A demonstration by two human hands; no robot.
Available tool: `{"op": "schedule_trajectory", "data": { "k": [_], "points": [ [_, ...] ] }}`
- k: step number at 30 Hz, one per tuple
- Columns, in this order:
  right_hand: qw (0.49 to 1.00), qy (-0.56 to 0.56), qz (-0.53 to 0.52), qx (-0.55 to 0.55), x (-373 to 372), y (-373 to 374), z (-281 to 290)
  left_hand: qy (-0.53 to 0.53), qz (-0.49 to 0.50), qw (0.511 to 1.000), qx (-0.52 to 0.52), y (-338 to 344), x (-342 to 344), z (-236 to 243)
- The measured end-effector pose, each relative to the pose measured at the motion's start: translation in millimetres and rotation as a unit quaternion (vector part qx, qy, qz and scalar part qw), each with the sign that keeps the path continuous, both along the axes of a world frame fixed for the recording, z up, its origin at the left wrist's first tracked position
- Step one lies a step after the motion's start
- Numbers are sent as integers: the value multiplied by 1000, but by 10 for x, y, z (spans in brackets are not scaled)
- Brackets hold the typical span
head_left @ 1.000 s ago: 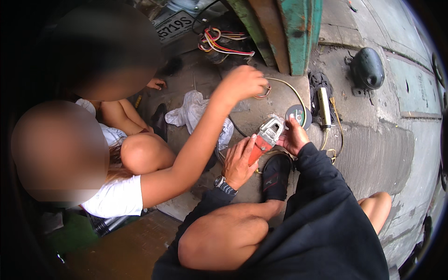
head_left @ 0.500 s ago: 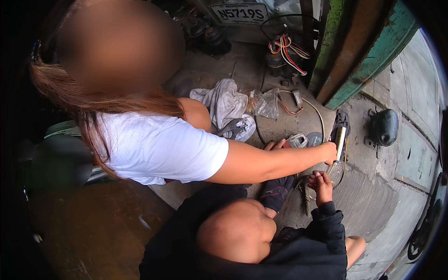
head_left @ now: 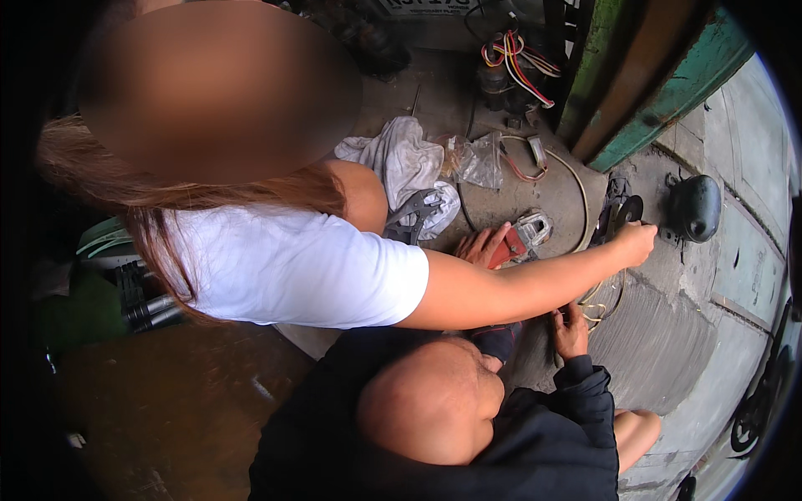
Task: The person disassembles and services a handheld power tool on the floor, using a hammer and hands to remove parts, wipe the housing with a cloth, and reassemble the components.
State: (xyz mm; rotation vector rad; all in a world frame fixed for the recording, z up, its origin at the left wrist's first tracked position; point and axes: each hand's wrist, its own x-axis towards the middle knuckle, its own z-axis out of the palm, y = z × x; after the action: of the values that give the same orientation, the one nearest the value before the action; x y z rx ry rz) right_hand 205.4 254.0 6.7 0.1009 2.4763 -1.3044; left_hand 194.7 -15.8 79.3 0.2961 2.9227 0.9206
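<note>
My left hand [head_left: 479, 245] rests with its fingers on the red body of an angle grinder [head_left: 507, 248], whose metal head and guard point away from me. A co-worker's bare arm crosses over my left forearm and hides it. My right hand [head_left: 571, 332], in a black sleeve, is low over the concrete beside a thin pale cable [head_left: 595, 314]. Its fingers are bent together, and anything between them is too small to make out. Beyond it the co-worker's closed hand [head_left: 637, 242] is beside a black disc [head_left: 628, 210]; whether it holds the disc is unclear.
A black compressor-like canister [head_left: 695, 209] stands on the right. Pliers [head_left: 411, 219], a grey rag [head_left: 397, 150] and a plastic bag [head_left: 482, 163] lie ahead. Bundled wires [head_left: 522, 71] top another canister near the green post [head_left: 668, 92]. The co-worker in a white shirt [head_left: 317, 267] fills the left side.
The co-worker's hand has moved right, and the pale cylinder it held no longer shows. The grinder under my left hand is more exposed. My right hand is slightly lower, its fingers differently bent.
</note>
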Motion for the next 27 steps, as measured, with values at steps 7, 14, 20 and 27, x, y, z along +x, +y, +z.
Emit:
{"op": "schedule_trajectory", "data": {
  "k": [7, 14, 20, 27],
  "points": [
    [1000, -14, 5, -24, -173, -109, 98, -30, -12, 999, 33, -2, 140, 176],
    [999, -20, -17, -46, -247, -107, 62, -111, -31, 985, 125, -39, 577, 969],
    [999, 11, -42, -18, -288, 14, 57, -156, -66, 971, 166, 22, 625, 1740],
    [999, 17, 22, -44, -333, -233, 70, -118, -56, 980, 150, 132, 339, 2151]
  ]
}}
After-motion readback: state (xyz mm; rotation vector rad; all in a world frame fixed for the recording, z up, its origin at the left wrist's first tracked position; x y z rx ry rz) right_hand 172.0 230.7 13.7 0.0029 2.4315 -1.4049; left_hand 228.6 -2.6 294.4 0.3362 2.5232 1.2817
